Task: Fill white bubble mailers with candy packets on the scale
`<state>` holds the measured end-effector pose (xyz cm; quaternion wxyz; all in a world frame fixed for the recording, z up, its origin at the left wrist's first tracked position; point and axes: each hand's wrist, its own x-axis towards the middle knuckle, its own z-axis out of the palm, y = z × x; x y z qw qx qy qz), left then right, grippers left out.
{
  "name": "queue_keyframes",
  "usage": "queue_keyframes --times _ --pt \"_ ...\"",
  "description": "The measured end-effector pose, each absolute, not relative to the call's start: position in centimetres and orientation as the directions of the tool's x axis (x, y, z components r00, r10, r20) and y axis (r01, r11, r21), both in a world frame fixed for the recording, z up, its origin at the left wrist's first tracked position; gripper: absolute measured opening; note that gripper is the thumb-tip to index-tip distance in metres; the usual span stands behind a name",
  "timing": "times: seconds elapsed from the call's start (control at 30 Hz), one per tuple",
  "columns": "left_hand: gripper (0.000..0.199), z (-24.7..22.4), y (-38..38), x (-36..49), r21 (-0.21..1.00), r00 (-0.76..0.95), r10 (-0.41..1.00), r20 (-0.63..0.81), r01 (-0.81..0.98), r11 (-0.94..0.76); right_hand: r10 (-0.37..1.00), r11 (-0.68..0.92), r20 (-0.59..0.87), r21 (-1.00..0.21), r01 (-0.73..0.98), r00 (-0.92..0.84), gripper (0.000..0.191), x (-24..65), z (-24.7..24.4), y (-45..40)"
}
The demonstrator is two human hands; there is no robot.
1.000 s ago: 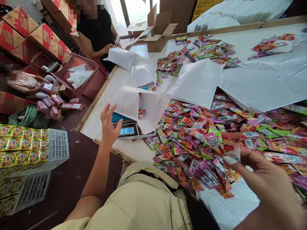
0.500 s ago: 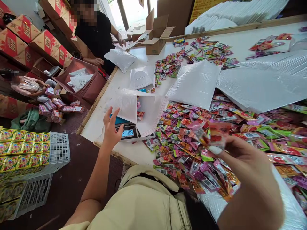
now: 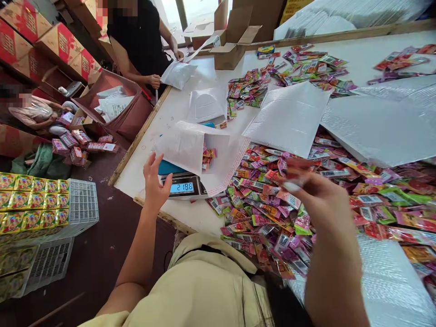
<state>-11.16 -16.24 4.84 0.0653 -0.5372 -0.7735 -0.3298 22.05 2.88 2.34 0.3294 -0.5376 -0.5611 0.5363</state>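
Observation:
My left hand (image 3: 156,184) is raised beside the scale (image 3: 180,187), fingers apart and holding nothing. On the scale, whose display is lit, lies a white bubble mailer (image 3: 185,147) with its mouth open to the right and small candy packets (image 3: 208,156) showing inside. Over the heap of colourful candy packets (image 3: 262,197), my right hand (image 3: 316,190) pinches a reddish candy packet (image 3: 296,168), blurred by motion. More white mailers (image 3: 289,118) lie on the heap beyond my hands.
Across the table (image 3: 143,136), a person in black (image 3: 136,45) handles a white mailer (image 3: 179,75) near an open cardboard box (image 3: 230,56). Another person sits at the far left. Yellow packs fill crates (image 3: 83,202) on the floor at left.
My right hand has moved left toward the mailer with the packet. My left hand stays open by the scale. The person in black has shifted their grip on their mailer.

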Motion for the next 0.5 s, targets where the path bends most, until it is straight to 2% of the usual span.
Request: queue_keyframes --times 0.1,0.2,0.3,0.5 --pt "0.061 4.8 -16.0 -10.9 0.434 -0.396 0.787 0.474 0.882 0.182 0.911 -0.390 -0.413 -0.866 0.312 -0.010 0.032 27.9 0.8 1.2" --pt "0.062 5.2 -15.4 -10.4 0.395 -0.338 0.809 0.481 0.907 0.143 0.861 -0.505 -0.502 -0.822 0.264 0.083 0.037 30.4 -0.5 -0.7" --pt "0.066 5.9 -15.0 -10.1 0.339 -0.252 0.846 0.469 0.936 0.091 0.853 -0.520 -0.510 -0.822 0.233 0.108 0.041 30.4 -1.3 -1.9" --pt "0.083 6.2 -14.8 -9.9 0.240 -0.150 0.922 0.357 0.969 0.065 0.891 -0.402 -0.449 -0.846 0.351 -0.061 0.045 29.0 -2.2 -1.8"
